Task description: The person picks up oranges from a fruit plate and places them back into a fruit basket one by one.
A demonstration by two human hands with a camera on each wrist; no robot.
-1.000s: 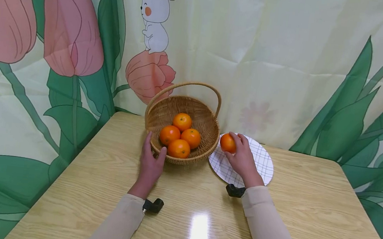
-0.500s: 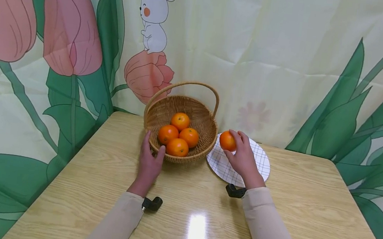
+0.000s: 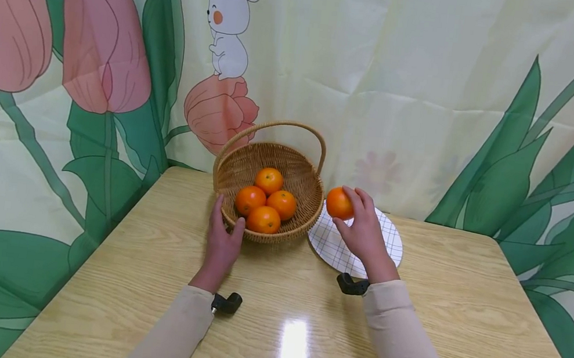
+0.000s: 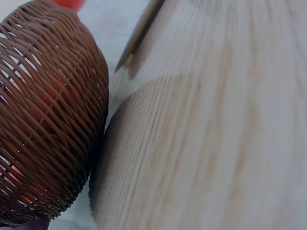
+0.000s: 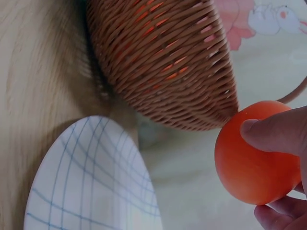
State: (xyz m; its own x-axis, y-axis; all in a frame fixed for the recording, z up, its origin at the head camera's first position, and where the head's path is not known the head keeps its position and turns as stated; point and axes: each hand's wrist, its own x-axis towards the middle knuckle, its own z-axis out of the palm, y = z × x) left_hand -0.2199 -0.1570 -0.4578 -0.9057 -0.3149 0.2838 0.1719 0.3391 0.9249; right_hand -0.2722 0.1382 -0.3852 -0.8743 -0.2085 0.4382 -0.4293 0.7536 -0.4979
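Observation:
In the head view my right hand [image 3: 365, 234] holds an orange [image 3: 339, 203] above the left part of a white checked plate [image 3: 353, 253]. The right wrist view shows my thumb and fingertips pinching this orange [image 5: 254, 158], with the basket's woven wall [image 5: 168, 67] beyond it. My left hand [image 3: 222, 245] rests against the left front side of a wicker basket [image 3: 296, 162], thumb and fingers spread along its rim. Several oranges [image 3: 264, 220] lie inside the basket. Up close in the left wrist view, the basket [image 4: 43, 110] hides most of that hand.
Everything stands on a light wooden table [image 3: 262, 310] with a bright reflection near its front. The basket's tall arched handle [image 3: 292, 125] rises over its opening. Behind the table hangs a curtain [image 3: 409, 69] printed with tulips and a rabbit.
My right hand has lifted the orange up off the plate and slightly to the left. The left hand keeps its place on the basket, and the view has shifted a little.

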